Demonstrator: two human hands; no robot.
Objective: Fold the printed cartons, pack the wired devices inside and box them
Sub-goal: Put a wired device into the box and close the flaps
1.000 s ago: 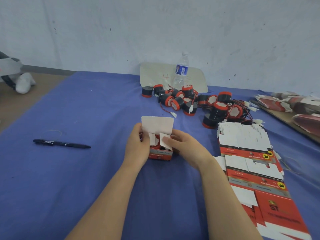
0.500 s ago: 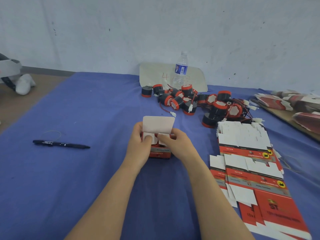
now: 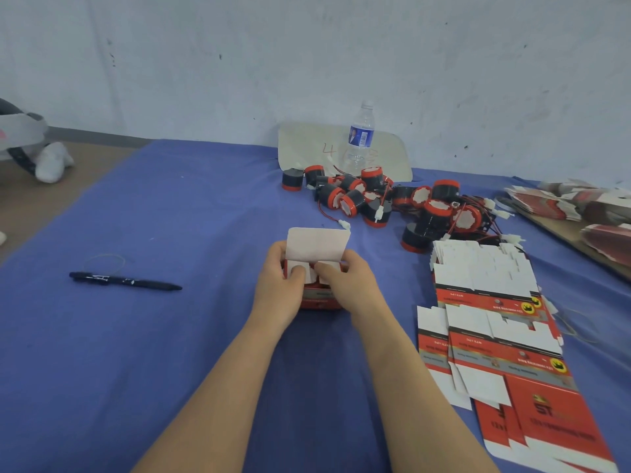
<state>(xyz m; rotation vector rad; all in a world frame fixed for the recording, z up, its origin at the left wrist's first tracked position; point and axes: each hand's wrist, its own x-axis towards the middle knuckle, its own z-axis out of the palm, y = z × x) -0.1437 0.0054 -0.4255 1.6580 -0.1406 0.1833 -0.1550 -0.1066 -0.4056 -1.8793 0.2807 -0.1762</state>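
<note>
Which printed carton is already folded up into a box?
The carton held between the left hand and right hand, top flap upright; the flat cartons lie unfolded to the right.

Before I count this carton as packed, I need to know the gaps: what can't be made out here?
Head view only.
Inside of the carton: covered by its side flaps, the left hand and right hand; a device inside cannot be confirmed.
Flat cartons: stack cut off by the bottom edge.
Small print on them: blurred.
Grey object: cut off by the left edge.
</note>
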